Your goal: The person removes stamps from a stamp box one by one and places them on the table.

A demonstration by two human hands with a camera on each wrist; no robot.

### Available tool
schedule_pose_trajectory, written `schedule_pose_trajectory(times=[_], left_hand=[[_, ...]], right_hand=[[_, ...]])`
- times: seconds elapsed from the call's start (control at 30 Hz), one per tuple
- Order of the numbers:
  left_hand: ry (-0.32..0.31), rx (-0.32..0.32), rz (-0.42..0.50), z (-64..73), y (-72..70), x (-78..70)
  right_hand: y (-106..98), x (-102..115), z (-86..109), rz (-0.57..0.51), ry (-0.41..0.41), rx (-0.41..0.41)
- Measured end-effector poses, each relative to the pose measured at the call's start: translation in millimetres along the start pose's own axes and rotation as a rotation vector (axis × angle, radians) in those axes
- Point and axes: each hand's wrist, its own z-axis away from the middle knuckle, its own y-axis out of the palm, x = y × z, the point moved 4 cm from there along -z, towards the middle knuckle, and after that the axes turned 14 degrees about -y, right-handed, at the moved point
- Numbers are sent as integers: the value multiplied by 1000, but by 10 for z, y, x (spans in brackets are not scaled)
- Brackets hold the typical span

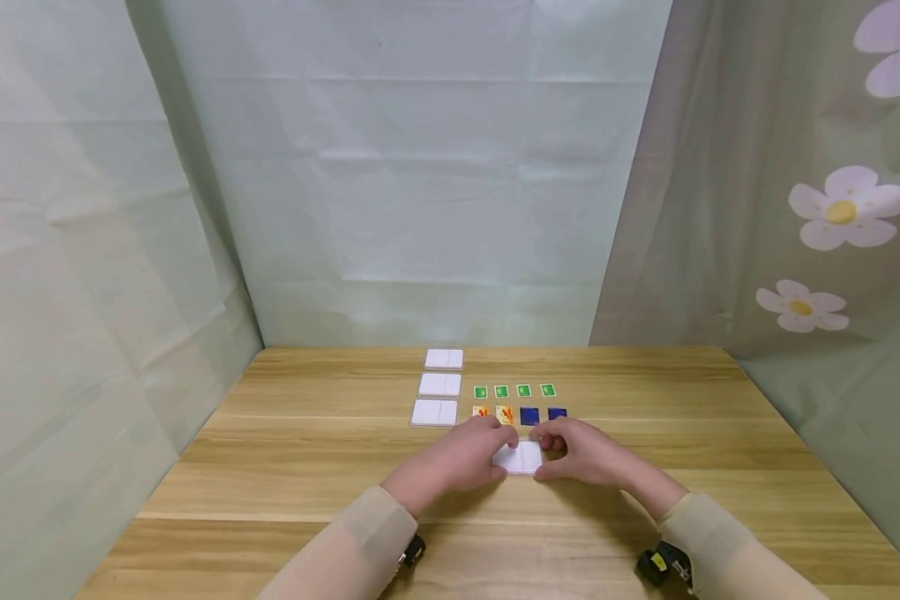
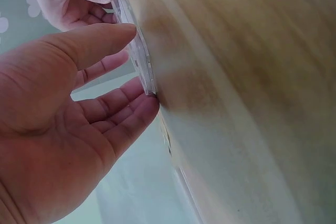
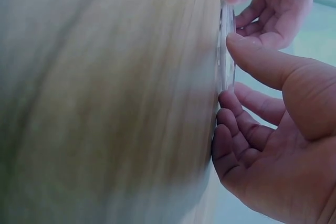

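A flat clear plastic case [image 1: 521, 457] with a white face and a line down its middle lies on the table between both hands. My left hand [image 1: 474, 454] pinches its left end, thumb at the near edge and fingertips round the far side. At the opposite end my right hand [image 1: 587, 452] pinches it with thumb and fingers. In the left wrist view the case [image 2: 137, 51] shows its thin edge low over the wood, seemingly in layers. From the right wrist the case [image 3: 227, 61] is edge-on, the right fingertips [image 3: 224, 142] down by the tabletop.
Three similar white cases [image 1: 434, 412] form a column left of the hands. Beyond the hands lie small stamp-like pieces: a green row [image 1: 502, 392], then orange pieces [image 1: 504, 415] and dark blue pieces [image 1: 529, 416]. Pale curtains [image 1: 435, 183] surround the wooden table [image 1: 307, 467].
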Motion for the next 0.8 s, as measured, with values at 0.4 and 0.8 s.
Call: schedule_pose_trajectory(times=[0.4,0.8], left_hand=[[1,-20,-5,9,8,16],[1,-59,12,176,3,227]], right_hand=[[21,-3,-17,18,-43,16],[155,202,-153,52,-63,42]])
